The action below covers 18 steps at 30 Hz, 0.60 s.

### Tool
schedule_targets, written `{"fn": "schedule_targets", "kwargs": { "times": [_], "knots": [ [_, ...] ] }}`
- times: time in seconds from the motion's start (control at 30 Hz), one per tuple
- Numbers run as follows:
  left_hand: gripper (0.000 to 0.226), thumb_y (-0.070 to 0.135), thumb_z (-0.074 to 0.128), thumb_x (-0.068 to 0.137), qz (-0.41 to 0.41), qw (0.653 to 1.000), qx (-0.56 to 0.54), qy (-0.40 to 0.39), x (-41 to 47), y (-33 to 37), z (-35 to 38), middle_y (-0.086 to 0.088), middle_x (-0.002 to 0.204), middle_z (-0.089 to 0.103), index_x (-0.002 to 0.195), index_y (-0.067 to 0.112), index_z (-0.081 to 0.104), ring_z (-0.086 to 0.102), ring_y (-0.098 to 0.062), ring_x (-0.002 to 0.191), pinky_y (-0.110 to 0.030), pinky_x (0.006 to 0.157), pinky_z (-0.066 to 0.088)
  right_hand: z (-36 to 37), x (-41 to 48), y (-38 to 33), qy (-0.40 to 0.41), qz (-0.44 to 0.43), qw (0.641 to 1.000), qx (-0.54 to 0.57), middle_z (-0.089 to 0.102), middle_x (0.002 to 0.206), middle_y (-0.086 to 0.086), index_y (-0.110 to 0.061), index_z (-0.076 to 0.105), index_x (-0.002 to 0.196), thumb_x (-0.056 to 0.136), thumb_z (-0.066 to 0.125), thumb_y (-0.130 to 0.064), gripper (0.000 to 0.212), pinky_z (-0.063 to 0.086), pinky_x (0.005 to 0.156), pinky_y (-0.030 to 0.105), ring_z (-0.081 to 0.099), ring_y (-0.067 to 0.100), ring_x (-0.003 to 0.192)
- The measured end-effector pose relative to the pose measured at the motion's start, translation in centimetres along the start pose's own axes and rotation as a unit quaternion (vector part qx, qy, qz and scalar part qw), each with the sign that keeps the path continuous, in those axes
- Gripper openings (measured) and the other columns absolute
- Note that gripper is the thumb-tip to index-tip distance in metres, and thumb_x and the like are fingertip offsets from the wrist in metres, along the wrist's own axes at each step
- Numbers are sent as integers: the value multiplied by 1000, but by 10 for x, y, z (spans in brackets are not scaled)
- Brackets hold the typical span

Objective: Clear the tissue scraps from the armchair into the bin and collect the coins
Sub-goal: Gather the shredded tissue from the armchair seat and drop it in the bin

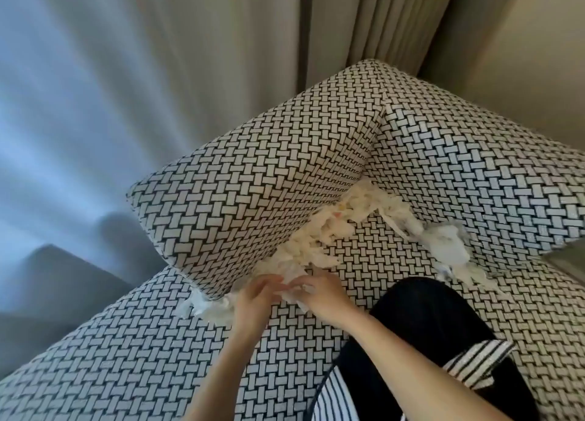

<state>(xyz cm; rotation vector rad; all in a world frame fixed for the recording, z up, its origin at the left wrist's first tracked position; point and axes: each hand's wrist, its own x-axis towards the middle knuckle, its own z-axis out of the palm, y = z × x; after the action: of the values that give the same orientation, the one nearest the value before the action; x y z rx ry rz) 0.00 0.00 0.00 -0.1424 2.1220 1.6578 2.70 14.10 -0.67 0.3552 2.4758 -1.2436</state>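
The tissue scraps lay as a long torn heap in the crease of the armchair, where the seat met the side cushion and the back cushion. A second clump sat further right under the back cushion, and a small tuft showed at the near corner. Both hands were at the near end of the heap. The left hand and the right hand had their fingers curled and pinching one crumpled piece between them, almost touching each other. The coins could not be told for sure; only a yellowish spot showed deep in the heap, too blurred to name.

The paper looked thin and already torn, so a quick pull would probably break it and leave shreds wedged in the crease. A coin hidden in a handful could also go into the bin unnoticed, or slide deeper between the cushions when the heap was stirred. The bin was not in view, so loose bits might fall during the carry.

The crease was narrow and the side cushion leaned over it. The person's knee rested on the seat just right of the hands, so the open room lay to the left, over the front edge of the seat.
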Motion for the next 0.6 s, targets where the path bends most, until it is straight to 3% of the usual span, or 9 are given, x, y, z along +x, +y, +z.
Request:
{"fn": "schedule_targets", "kwargs": {
  "times": [0.07, 0.1, 0.13, 0.2, 0.27, 0.4, 0.47, 0.53, 0.6],
  "knots": [
    [16, 7, 51, 92, -22, 999, -19, 16, -6, -7, -6, -3, 91, 68, 92, 9, 67, 64, -11, 80, -21, 63, 50, 8, -1, -2, -21, 24, 999, 25, 45, 141, 4, -14, 58, 125, 91, 57, -29, 37, 31, 89, -3, 47, -20, 102],
    [16, 8, 50, 92, -30, 999, -17, 15, -8, -12, -8, -2, 90, 68, 92, 11, 66, 63, -10, 79, -22, 64, 48, 11, -1, -1, -23, 36, 999, 27, 48, 139, 3, -9, 53, 131, 92, 56, -23, 42, 27, 81, -10, 45, -28, 91],
    [16, 9, 50, 93, -39, 999, -19, 19, -11, -16, -10, -1, 92, 68, 94, 12, 65, 63, -11, 80, -21, 65, 46, 13, -3, -3, -21, 34, 999, 16, 49, 138, 2, -8, 52, 132, 92, 55, -22, 42, 24, 85, -9, 46, -24, 95],
    [15, 11, 49, 94, -50, 998, -28, 29, -15, -23, -14, -3, 95, 68, 97, 12, 64, 63, -14, 84, -22, 69, 46, 16, -4, -4, -5, 26, 1000, -8, 52, 132, 5, -8, 62, 122, 93, 53, -28, 36, 27, 99, 10, 49, 6, 117],
    [13, 12, 52, 93, -55, 995, -40, 67, -19, -28, -17, -3, 94, 67, 97, 11, 64, 63, -15, 84, -24, 70, 47, 14, -7, -8, 14, 16, 1000, 8, 56, 120, 11, -2, 68, 107, 93, 53, -33, 38, 30, 86, 16, 49, 21, 114],
    [8, 9, 53, 91, -53, 970, -25, 234, -22, -39, -20, -4, 92, 64, 88, 14, 60, 60, -14, 84, -19, 66, 42, 6, -11, -10, 29, 11, 999, 39, 59, 113, 20, 6, 68, 98, 94, 52, -22, 32, 39, 72, 22, 54, 27, 103],
    [3, 10, 56, 87, -48, 950, -17, 308, -20, -44, -22, -6, 98, 58, 90, 12, 56, 55, -16, 86, -22, 71, 42, 2, -15, -11, 48, 7, 998, 50, 58, 109, 29, 15, 63, 93, 93, 52, -18, 34, 42, 74, 31, 54, 37, 100],
    [22, 10, 59, 81, -46, 931, 9, 363, -18, -50, -26, -7, 112, 46, 102, 11, 52, 46, -18, 99, -26, 83, 38, 1, -18, -9, 54, 4, 997, 56, 58, 105, 32, 16, 62, 90, 92, 53, -18, 34, 41, 83, 40, 53, 40, 98],
    [44, 4, 57, 78, -50, 921, 29, 384, -13, -53, -33, -11, 130, 35, 120, 9, 47, 36, -24, 119, -32, 96, 35, -1, -21, -10, 54, 0, 997, 61, 61, 101, 22, 9, 68, 88, 91, 55, -17, 28, 44, 84, 41, 55, 34, 96]
  ]
}}
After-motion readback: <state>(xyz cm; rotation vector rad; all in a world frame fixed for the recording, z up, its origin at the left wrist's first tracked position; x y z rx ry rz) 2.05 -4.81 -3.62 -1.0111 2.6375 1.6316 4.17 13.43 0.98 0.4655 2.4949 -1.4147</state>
